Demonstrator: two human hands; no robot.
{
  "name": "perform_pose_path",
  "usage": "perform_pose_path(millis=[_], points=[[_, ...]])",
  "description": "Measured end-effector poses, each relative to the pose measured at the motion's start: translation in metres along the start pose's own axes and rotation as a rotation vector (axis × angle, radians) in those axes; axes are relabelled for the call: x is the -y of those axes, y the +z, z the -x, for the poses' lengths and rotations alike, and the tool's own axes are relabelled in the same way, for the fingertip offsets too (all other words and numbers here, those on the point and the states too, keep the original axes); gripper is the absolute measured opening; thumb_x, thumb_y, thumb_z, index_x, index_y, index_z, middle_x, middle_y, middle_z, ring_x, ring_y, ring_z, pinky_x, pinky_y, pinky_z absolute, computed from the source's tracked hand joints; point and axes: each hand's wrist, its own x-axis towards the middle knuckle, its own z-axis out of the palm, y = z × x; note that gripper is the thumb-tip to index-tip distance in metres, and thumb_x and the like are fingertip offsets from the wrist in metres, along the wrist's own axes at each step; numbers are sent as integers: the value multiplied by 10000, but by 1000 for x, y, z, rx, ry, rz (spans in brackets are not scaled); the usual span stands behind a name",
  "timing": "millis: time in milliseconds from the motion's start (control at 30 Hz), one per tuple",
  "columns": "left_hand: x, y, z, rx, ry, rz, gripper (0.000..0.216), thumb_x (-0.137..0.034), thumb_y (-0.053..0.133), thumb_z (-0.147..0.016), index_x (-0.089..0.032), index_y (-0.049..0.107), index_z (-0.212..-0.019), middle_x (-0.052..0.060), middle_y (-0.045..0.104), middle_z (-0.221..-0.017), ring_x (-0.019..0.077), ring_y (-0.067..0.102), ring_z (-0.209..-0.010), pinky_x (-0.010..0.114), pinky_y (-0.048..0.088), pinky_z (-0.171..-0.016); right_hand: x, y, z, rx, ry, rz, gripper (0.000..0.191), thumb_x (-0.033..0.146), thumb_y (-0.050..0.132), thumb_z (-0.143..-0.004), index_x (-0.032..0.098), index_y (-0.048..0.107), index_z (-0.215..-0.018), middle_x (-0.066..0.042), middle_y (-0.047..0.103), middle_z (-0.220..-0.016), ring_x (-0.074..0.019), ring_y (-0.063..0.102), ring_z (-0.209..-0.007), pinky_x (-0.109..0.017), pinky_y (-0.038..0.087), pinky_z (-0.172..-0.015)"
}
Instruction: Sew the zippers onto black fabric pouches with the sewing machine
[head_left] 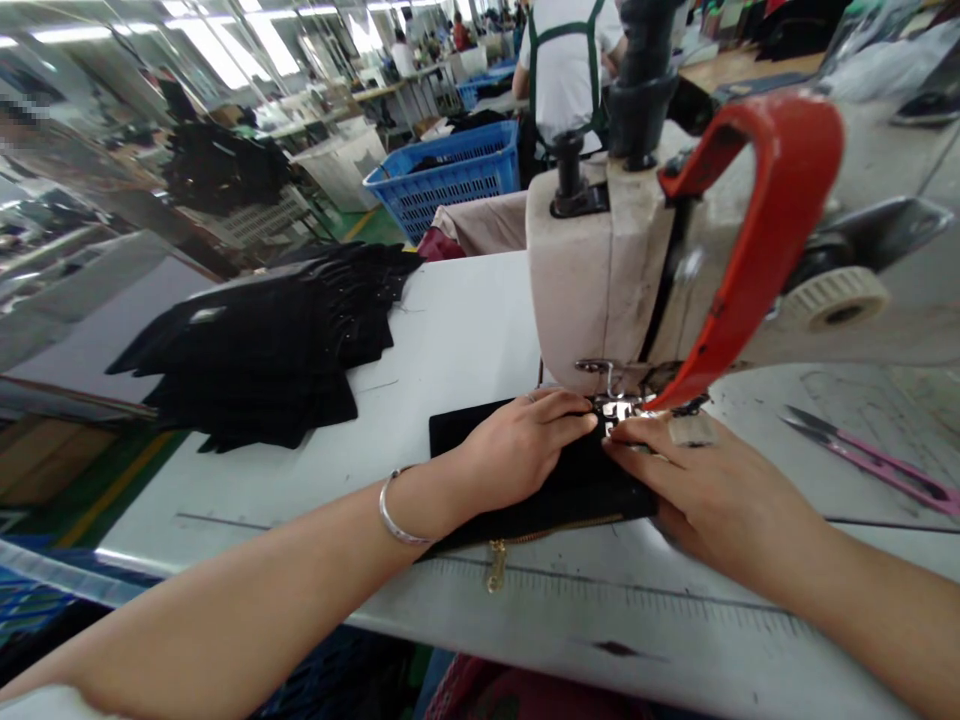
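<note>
A black fabric piece (465,428) with a gold zipper (496,560) along its near edge lies on the white sewing table (450,340), under the presser foot (616,408) of a beige sewing machine (600,270). My left hand (517,440) lies flat on the fabric, fingers together and pointing at the foot. My right hand (705,490) presses the fabric's right end just below the foot, fingers stretched toward the needle. A silver bangle (394,510) circles my left wrist.
A stack of black fabric pieces (270,340) lies at the table's left. Pink-handled thread snips (877,462) rest at the right. A red guard (757,230) arcs over the machine. Behind stand a blue basket (450,175) and a person in a white shirt (570,60).
</note>
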Motion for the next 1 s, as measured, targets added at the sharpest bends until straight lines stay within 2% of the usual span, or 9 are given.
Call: perform_pose_path(millis=[100, 167, 200, 267, 300, 400, 633, 900, 1000], points=[[-6, -12, -4, 71, -7, -9, 335, -59, 483, -940, -119, 638, -1230, 113, 676, -1257, 222, 648, -1174, 388, 552, -1058, -2, 0, 0, 18, 31, -2, 475, 28, 497, -823, 146, 620, -1267, -179, 615, -1289, -347, 581, -1127, -474, 510, -835], [-21, -22, -3, 155, -8, 9, 296, -193, 521, -989, -116, 626, -1254, 127, 662, -1286, 245, 625, -1208, 422, 519, -1094, -4, -1, 1, 29, 21, -15, 485, 40, 501, -851, 166, 597, -1310, -161, 631, -1242, -339, 579, -1110, -476, 493, -832], [-30, -27, -1, 192, -12, 26, 353, -305, 559, -992, -110, 609, -1283, 139, 648, -1306, 268, 606, -1227, 446, 503, -1108, -5, -2, 1, 28, 12, -27, 480, 48, 506, -864, 173, 591, -1319, -148, 644, -1210, -326, 586, -1082, -473, 485, -830], [-48, -31, 5, 232, -40, 54, 608, -523, 652, -917, -76, 571, -1321, 165, 629, -1297, 312, 583, -1208, 470, 516, -1079, -7, -4, 2, 5, -2, -57, 423, 64, 517, -881, 175, 619, -1276, -119, 672, -1132, -293, 597, -1000, -457, 470, -821], [-55, -30, 9, 234, -66, 52, 666, -551, 681, -889, -70, 557, -1332, 165, 628, -1275, 317, 579, -1181, 474, 527, -1054, -7, -5, 2, -14, -8, -70, 382, 68, 518, -885, 172, 644, -1231, -109, 683, -1094, -278, 595, -957, -446, 462, -810], [-64, -22, 18, 199, -137, 25, 544, -437, 679, -924, -90, 554, -1323, 132, 630, -1193, 292, 565, -1107, 463, 533, -1002, -9, -8, 2, -45, -26, -98, 308, 70, 506, -896, 167, 700, -1115, -98, 698, -1030, -252, 573, -890, -415, 442, -779], [-56, -12, 23, 94, -209, 120, 275, -303, 638, -965, -147, 624, -1192, 77, 602, -1093, 222, 523, -1013, 397, 486, -975, -12, -10, 1, -21, -57, -131, 312, 97, 536, -916, 180, 700, -1169, -89, 683, -1049, -255, 551, -900, -413, 424, -779], [-58, -14, 22, -7, -245, 154, 235, -235, 707, -911, -152, 610, -1109, 77, 578, -1116, 210, 525, -1050, 370, 465, -986, -10, -10, 0, 5, -30, -143, 326, 95, 528, -921, 197, 656, -1203, -74, 671, -1079, -260, 550, -935, -422, 396, -807], [-54, -15, 22, -26, -206, 158, 230, -220, 704, -914, -144, 599, -1105, 95, 599, -1202, 220, 536, -1143, 386, 463, -1050, -7, -9, -2, 27, -16, -104, 321, 125, 544, -922, 219, 645, -1211, -66, 658, -1071, -263, 543, -921, -417, 378, -792]])
